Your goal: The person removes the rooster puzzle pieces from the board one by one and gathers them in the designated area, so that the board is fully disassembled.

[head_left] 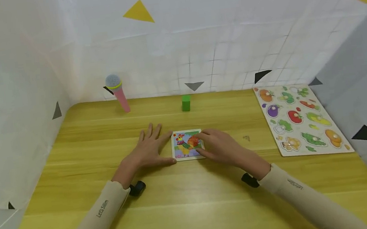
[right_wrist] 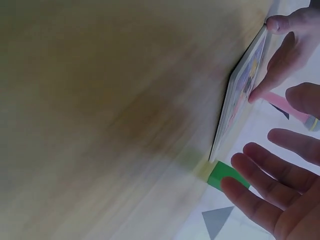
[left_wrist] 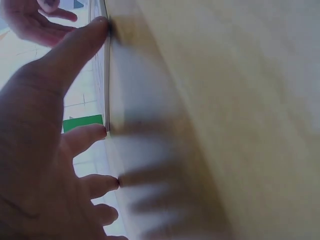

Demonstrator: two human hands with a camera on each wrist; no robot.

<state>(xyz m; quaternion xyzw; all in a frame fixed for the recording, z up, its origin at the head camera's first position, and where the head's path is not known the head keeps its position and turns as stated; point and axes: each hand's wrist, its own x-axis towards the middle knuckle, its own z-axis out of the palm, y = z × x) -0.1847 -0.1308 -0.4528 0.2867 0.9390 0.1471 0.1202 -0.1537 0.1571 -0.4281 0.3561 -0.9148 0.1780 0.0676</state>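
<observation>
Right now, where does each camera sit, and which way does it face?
Head: on the head, facing forward and down at the table and rooster board; left hand, right hand and sleeves show.
Left wrist: on that wrist, looking low across the table at the board; left hand at left, right hand partly at top left.
Right wrist: on that wrist, looking low across the table; right hand at lower right, left hand at upper right.
Both wrist views share the board, nearly edge-on, and the green block.
</observation>
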